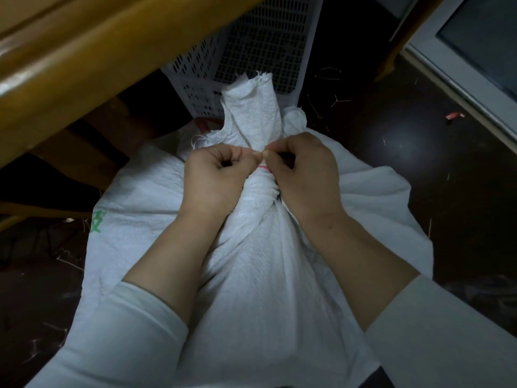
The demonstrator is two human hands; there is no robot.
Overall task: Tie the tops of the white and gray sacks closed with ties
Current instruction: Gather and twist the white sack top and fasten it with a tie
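A full white woven sack (257, 289) stands on the dark floor in front of me, its top gathered into a bunched neck (251, 119). A thin red tie (264, 168) wraps the neck between my hands. My left hand (215, 175) has its fingers curled and pinches the tie at the neck's left side. My right hand (303, 169) pinches the tie from the right, thumb tip against the left hand's. Most of the tie is hidden under my fingers. No gray sack is in view.
A white perforated plastic crate (251, 51) lies just behind the sack. A yellow wooden furniture frame (70, 65) crosses the upper left. Straw bits and a red scrap (454, 115) litter the dark floor at right. A white-framed panel (475, 51) stands at upper right.
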